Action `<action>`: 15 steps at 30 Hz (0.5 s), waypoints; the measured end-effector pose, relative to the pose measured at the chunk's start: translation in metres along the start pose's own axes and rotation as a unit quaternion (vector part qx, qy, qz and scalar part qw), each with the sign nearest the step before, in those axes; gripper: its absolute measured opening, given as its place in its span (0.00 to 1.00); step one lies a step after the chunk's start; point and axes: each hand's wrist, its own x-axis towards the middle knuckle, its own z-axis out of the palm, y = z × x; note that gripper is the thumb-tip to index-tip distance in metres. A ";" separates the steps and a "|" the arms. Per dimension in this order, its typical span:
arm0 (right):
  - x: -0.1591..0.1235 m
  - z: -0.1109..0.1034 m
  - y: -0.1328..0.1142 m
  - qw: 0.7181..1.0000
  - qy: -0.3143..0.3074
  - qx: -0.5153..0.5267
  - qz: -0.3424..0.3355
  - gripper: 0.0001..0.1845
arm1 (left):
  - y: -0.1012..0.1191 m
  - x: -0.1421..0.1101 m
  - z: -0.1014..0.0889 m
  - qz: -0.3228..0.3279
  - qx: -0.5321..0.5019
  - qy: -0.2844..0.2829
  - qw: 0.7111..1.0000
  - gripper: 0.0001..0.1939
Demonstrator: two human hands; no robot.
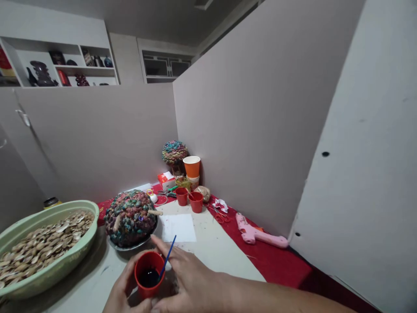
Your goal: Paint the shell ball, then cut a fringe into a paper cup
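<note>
A small red cup (145,292) with dark liquid (149,277) inside is held low at the front of the table. My left hand (120,289) wraps its left side. My right hand (195,274) closes round the cup's right side, its thumb near the bottom and index finger reaching past the far rim. A thin blue stick (170,253), maybe a brush handle, leans out of the cup towards the right. Just beyond the hands, a bumpy multicoloured dome (128,215) with short wooden pegs (155,212) rests in a metal bowl (127,249).
At left stands a green basin (89,234) full of shell-like pieces. White paper (180,228) lies beyond my hands. Behind it are red cups (196,203), an orange cup (191,168) and another coloured ball (174,152). A pink glue gun (260,234) lies by the right partition (254,130).
</note>
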 end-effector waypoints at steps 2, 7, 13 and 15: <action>-0.004 -0.001 -0.005 1.000 0.000 0.000 0.018 0.63 | 0.001 -0.001 0.007 0.003 0.001 -0.013 1.000 0.34; -0.018 -0.006 -0.012 0.996 0.052 0.029 0.071 0.63 | -0.002 0.001 0.026 0.043 -0.014 -0.042 0.998 0.35; -0.034 -0.010 0.004 0.989 0.134 0.047 0.047 0.58 | -0.002 0.008 0.054 0.079 -0.033 -0.101 0.991 0.33; -0.039 -0.015 0.009 0.989 0.145 0.012 0.015 0.55 | 0.002 0.010 0.061 0.075 -0.046 -0.121 0.989 0.32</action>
